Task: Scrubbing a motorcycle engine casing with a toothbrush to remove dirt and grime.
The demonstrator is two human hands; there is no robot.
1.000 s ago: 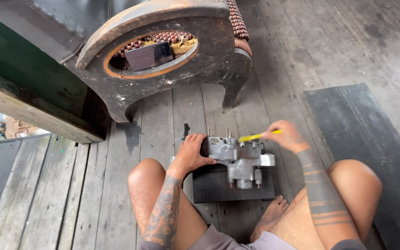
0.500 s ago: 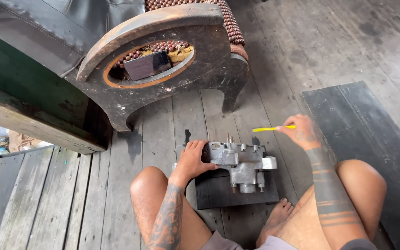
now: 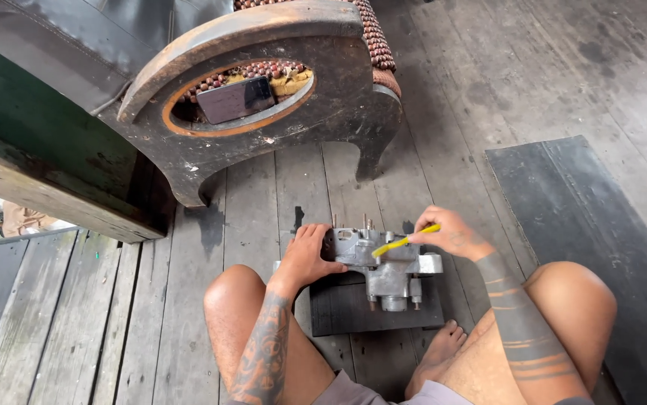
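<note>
A grey cast metal engine part [image 3: 387, 266] with short studs sticking up lies on a dark rubber mat [image 3: 353, 311] on the plank floor between my knees. My left hand [image 3: 308, 255] grips its left end and holds it down. My right hand [image 3: 449, 234] holds a thin yellow tool [image 3: 402, 241], pencil-like, whose tip touches the top of the part near its middle.
A dark wooden chair [image 3: 263, 127] with a round opening stands just behind the part; a flat dark phone-like slab [image 3: 235, 99] and a beaded cover [image 3: 372, 34] rest on it. A larger black mat [image 3: 601, 225] lies to the right. My bare legs flank the work.
My right hand has come back down from the right and brought the yellow tool's tip onto the top of the part. My left hand stays on the part's left end.
</note>
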